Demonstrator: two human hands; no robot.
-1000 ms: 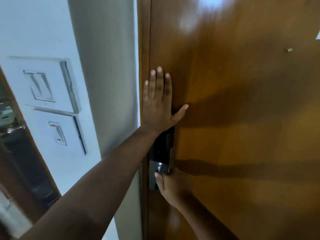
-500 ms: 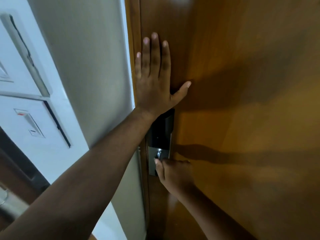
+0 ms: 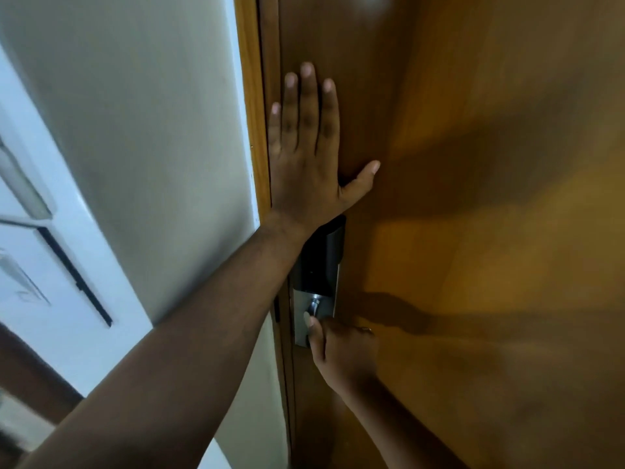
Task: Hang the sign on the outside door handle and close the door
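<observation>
Head view, 1 frame.

Door: brown polished wood, fills the right half of the frame. Its left edge lies against the wooden frame strip; whether it is fully latched cannot be told. 2 arm shadows cross the panel.

Lock plate: black upper section, brushed metal lower section, mounted at the door's left edge. A small metal turn piece sits in the metal section.

Left hand: fully open, palm flat on the door near its left edge, just above the lock plate. 4 fingers extended upward and close together, thumb spread out to the right. The wrist overlaps the top of the black section. The forearm runs down to the lower left corner.

Right hand: curled closed, low on the door, just beside the lower part of the lock plate. The thumb tip touches the metal section at the turn piece. The other fingers are folded under and out of sight, so what they grip cannot be told. A ring shows on 1 finger.

Sign: not visible from this side of the door; the outside handle is hidden.

Wall: grey-white, left of the frame strip. Blurred switch panels at far left.
</observation>
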